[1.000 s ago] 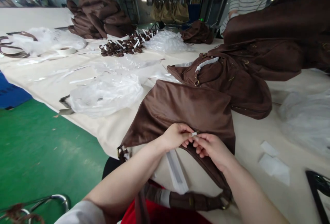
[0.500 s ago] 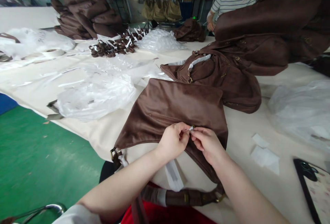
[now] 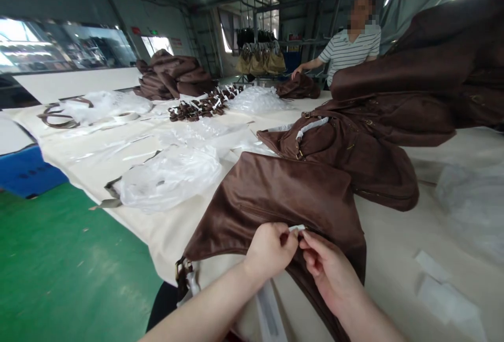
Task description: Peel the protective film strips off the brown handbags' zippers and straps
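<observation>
A dark brown leather handbag (image 3: 291, 187) lies on the table in front of me, its buckled strap end (image 3: 181, 271) hanging at the lower left. Over its zipper, my left hand (image 3: 271, 250) pinches a small white strip (image 3: 297, 228) between thumb and fingers. My right hand (image 3: 328, 268) is closed at the strip's right end, thumb and fingertips pressed together on it. The zipper's pull is hidden behind the fingers. Beneath my left forearm lies a clear packet (image 3: 271, 313).
More brown bags (image 3: 354, 147) are piled to the right. Clear plastic bags (image 3: 169, 176) lie left on the cream tabletop (image 3: 134, 229); white paper scraps (image 3: 449, 300) lie right. Wrapped strap pieces (image 3: 200, 108) are heaped farther back. Across the table, a person in a striped shirt (image 3: 350, 50) touches a brown bag (image 3: 299, 87).
My view has tilted up, so everything sits lower. The white strip now shows longer between my fingers. Across the table, the person's arm has reached out to a brown bag.
</observation>
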`<move>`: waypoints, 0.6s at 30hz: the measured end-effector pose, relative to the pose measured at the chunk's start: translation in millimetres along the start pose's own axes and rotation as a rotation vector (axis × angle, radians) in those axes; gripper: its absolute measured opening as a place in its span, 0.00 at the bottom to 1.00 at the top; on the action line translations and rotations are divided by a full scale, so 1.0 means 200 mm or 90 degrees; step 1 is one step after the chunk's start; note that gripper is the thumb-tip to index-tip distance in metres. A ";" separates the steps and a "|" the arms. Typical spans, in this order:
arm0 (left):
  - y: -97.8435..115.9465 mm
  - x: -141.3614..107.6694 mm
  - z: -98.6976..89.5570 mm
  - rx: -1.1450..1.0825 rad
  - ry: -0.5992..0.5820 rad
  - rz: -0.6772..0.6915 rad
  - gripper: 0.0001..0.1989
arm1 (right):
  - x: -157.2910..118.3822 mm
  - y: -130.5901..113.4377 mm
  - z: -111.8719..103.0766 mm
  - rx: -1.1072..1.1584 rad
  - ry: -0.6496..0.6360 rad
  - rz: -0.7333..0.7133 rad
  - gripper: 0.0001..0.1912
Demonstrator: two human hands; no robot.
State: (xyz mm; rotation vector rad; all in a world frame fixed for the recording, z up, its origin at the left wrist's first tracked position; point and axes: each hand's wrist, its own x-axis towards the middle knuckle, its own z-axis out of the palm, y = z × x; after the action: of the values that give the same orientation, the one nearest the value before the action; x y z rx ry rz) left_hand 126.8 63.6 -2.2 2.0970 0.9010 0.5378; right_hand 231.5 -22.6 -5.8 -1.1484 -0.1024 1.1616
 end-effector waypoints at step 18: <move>0.03 0.00 -0.02 -0.041 0.048 0.150 0.14 | 0.00 0.00 0.00 -0.018 -0.044 0.016 0.16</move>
State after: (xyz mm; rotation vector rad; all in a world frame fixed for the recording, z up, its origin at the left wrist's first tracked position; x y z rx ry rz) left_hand 126.3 62.6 4.1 2.1499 0.6712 0.7625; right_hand 231.8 -22.4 -6.7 -1.1372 -0.1586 1.2262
